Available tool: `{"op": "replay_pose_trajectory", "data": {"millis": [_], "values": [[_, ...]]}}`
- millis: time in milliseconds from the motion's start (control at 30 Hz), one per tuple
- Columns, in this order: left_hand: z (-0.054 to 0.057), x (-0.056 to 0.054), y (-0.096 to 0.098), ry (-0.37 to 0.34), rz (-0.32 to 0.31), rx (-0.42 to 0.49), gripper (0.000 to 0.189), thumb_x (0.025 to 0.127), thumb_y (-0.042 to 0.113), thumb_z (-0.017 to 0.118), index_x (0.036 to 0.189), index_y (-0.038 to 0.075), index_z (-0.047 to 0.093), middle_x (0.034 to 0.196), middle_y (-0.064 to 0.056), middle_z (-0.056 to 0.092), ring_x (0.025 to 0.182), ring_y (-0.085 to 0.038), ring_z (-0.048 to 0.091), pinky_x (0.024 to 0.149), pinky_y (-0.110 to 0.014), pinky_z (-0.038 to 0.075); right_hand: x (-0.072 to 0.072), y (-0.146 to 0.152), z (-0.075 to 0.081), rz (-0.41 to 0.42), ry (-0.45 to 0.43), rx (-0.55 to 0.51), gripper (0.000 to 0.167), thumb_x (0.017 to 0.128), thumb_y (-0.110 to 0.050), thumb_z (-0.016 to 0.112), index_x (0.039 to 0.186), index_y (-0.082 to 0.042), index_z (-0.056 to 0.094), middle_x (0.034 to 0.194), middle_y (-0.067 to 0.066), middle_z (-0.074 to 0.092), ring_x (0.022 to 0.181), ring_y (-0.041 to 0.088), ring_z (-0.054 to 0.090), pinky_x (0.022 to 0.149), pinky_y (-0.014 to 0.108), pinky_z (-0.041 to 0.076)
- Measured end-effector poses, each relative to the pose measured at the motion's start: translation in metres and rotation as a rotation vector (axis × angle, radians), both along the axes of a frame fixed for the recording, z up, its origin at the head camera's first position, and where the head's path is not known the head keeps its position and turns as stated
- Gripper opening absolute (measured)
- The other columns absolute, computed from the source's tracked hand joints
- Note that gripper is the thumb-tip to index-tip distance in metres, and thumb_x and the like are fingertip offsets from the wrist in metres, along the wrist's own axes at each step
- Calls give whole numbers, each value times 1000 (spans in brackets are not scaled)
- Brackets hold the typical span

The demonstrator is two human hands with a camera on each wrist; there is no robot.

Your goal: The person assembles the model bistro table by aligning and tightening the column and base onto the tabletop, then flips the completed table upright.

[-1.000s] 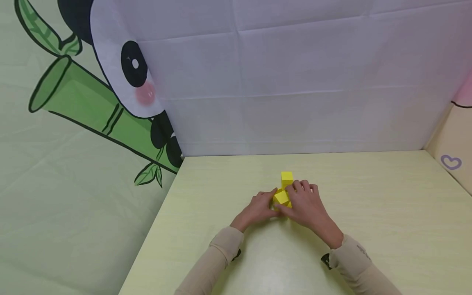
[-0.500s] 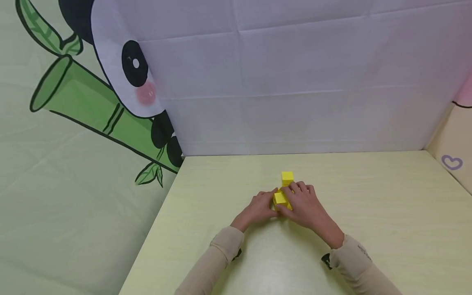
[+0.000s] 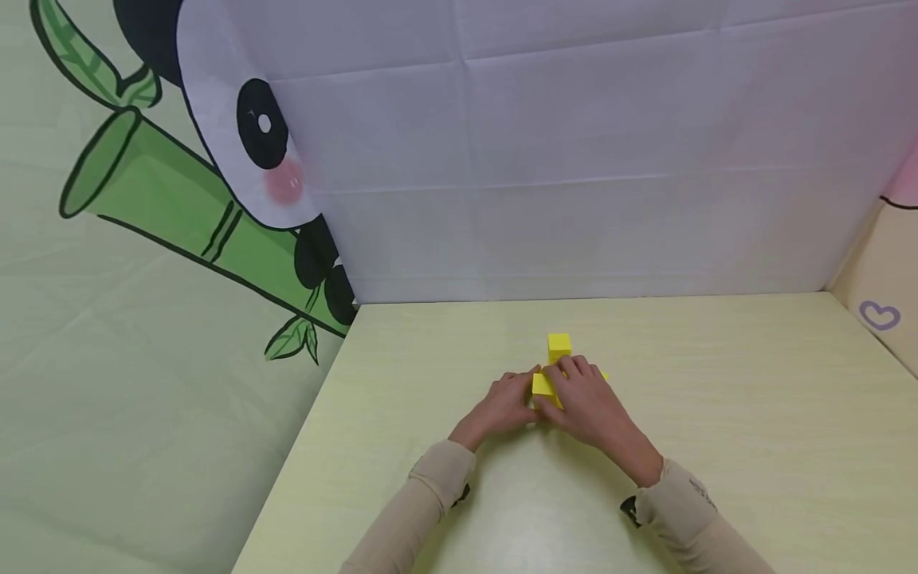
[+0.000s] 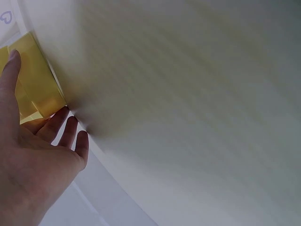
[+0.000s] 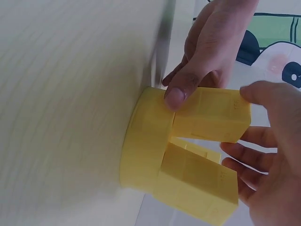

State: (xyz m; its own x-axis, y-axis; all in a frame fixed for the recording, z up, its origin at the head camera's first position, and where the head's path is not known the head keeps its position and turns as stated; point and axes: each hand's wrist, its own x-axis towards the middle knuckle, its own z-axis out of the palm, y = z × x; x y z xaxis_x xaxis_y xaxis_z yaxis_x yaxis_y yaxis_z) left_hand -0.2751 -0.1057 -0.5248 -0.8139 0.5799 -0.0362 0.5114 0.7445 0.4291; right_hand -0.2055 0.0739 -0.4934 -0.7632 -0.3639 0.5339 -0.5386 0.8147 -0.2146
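Observation:
A low yellow base [image 5: 146, 141] with a curved side sits on the table, and yellow blocks stand up from it. My left hand [image 3: 508, 402] grips the base from the left, its thumb [image 5: 176, 97] at the seam under the near block [image 5: 214, 115]. In the left wrist view, the fingers [image 4: 54, 126] curl behind the yellow base [image 4: 40, 77]. My right hand [image 3: 582, 402] pinches the upper end of that near block [image 3: 543, 384] between thumb and fingers. A second block [image 5: 200, 183] leans slightly beside it. Farther back stands another yellow block [image 3: 559, 346].
The pale wooden table [image 3: 402, 343] ends at a white cloth backdrop [image 3: 574, 159]. On the left hangs a cloth [image 3: 179, 319] printed with a panda and bamboo. A beige panel [image 3: 882, 279] with a heart borders the right side.
The near block has turned from a slant to nearly square. My right hand has shifted slightly left, uncovering a bit of yellow at its right. My left hand stays in place.

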Motion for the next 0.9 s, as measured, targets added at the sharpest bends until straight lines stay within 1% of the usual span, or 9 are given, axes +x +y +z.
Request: {"op": "replay_pose_trajectory", "data": {"millis": [67, 167, 333, 533, 633, 800, 900], "values": [[0, 0, 0, -1, 0, -2, 79, 93, 42, 79, 159, 14, 44, 156, -4, 50, 135, -31, 49, 110, -52, 38, 0, -1, 0, 1, 21, 13, 31, 94, -25, 74, 107, 2, 68, 101, 15, 59, 98, 35, 55, 82, 49, 51], [0, 0, 0, -5, -2, 4, 79, 93, 41, 79, 159, 14, 44, 156, -4, 50, 135, -32, 49, 110, -53, 38, 0, -1, 0, -6, 36, 30, 30, 94, -24, 73, 106, 2, 68, 100, 15, 59, 97, 35, 55, 82, 50, 51], [1, 0, 1, -12, 1, 10, 80, 92, 40, 80, 159, 14, 43, 154, -4, 52, 135, -32, 49, 110, -54, 37, 1, 0, 3, -38, 41, 32, 32, 93, -28, 73, 108, 1, 69, 103, 15, 62, 99, 36, 55, 86, 55, 47], [-1, 0, 0, -30, 8, 18, 78, 93, 38, 79, 159, 14, 44, 157, -3, 49, 136, -31, 48, 111, -54, 36, 0, -2, 3, -61, 60, 31, 33, 93, -31, 72, 107, -1, 70, 99, 16, 63, 95, 37, 55, 88, 58, 42], [-2, 0, 1, -23, -3, 15, 77, 93, 37, 79, 158, 13, 45, 157, -3, 48, 135, -30, 48, 110, -53, 37, 0, -1, 3, -63, 59, 26, 33, 92, -31, 73, 109, -2, 71, 100, 15, 63, 96, 36, 54, 88, 58, 41], [-1, 0, 0, -21, -8, 22, 76, 94, 36, 78, 158, 13, 44, 157, -3, 48, 136, -30, 47, 111, -54, 36, 1, -2, 4, -50, 65, 13, 31, 91, -28, 75, 106, -1, 70, 98, 14, 62, 93, 35, 54, 88, 59, 40], [0, 0, -1, -25, -15, 30, 74, 95, 35, 78, 158, 14, 45, 154, -1, 52, 136, -31, 47, 111, -54, 36, 1, -2, 5, -39, 57, 16, 35, 90, -28, 76, 111, -1, 70, 98, 14, 62, 93, 35, 53, 87, 59, 39]]}}
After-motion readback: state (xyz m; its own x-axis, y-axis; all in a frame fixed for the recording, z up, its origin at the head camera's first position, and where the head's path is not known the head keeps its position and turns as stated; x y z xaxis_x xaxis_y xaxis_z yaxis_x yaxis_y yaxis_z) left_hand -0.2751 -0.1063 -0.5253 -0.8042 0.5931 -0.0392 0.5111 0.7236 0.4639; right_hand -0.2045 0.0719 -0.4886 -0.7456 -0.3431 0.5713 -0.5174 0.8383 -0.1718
